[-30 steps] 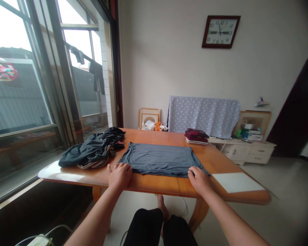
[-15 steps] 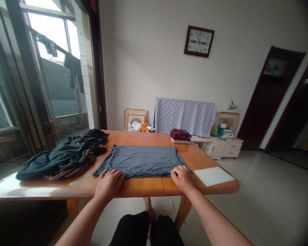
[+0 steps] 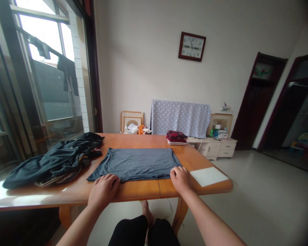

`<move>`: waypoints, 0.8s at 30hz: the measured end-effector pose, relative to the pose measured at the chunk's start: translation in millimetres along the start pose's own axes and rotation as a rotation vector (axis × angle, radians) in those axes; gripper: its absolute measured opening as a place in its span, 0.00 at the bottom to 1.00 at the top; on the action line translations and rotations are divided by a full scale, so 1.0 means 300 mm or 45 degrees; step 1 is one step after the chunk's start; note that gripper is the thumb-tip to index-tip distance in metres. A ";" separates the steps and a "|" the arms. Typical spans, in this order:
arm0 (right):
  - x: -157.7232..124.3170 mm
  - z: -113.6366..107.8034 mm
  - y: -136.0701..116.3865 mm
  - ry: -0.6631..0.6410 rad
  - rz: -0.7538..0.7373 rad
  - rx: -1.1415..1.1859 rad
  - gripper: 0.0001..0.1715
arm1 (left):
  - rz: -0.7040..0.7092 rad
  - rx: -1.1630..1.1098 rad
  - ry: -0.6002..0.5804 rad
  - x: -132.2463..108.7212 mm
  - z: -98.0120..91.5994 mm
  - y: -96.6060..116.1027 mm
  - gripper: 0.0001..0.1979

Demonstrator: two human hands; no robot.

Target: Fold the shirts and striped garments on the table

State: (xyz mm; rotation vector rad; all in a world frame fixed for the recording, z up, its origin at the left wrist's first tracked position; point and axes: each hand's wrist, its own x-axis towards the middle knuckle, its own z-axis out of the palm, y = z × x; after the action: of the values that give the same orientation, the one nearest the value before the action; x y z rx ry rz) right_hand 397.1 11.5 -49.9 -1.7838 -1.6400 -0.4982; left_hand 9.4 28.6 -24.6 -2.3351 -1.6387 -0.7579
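A blue-grey garment (image 3: 141,164) lies spread as a wide rectangle on the wooden table (image 3: 141,187), lightly wrinkled across its surface. At its near left corner is my left hand (image 3: 104,189), fingers curled over the garment's near edge. My right hand (image 3: 180,178) is at the near right corner, its fingers bent and closed on the cloth there. The fingertips of both hands are mostly hidden. To the left sits a loose heap of dark clothes (image 3: 53,160). Behind the garment, at the far right, stands a small stack of folded dark red clothes (image 3: 176,137).
A white sheet (image 3: 209,176) lies on the table's right end, beside my right hand. Beyond the table are a low white cabinet (image 3: 220,148) and a polka-dotted cloth (image 3: 181,118) draped over something wide. Windows (image 3: 48,75) line the left side.
The view has turned slightly to the right. My right hand has shifted a little rightward along the garment's edge; the left hand and the garment look nearly the same.
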 end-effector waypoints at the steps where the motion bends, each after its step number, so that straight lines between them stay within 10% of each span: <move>1: 0.000 0.001 0.002 0.012 0.006 -0.006 0.13 | -0.003 0.000 -0.002 -0.001 0.000 0.001 0.16; 24: 0.018 0.008 -0.068 -0.196 -0.225 0.308 0.10 | 0.061 -0.168 -0.067 0.054 -0.005 0.102 0.13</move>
State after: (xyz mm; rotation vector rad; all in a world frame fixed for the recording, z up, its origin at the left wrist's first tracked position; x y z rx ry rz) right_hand 377.6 17.0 -43.7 -1.5397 -1.8883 -0.2312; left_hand 41.4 30.1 -11.1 -2.4956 -1.5928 -0.8249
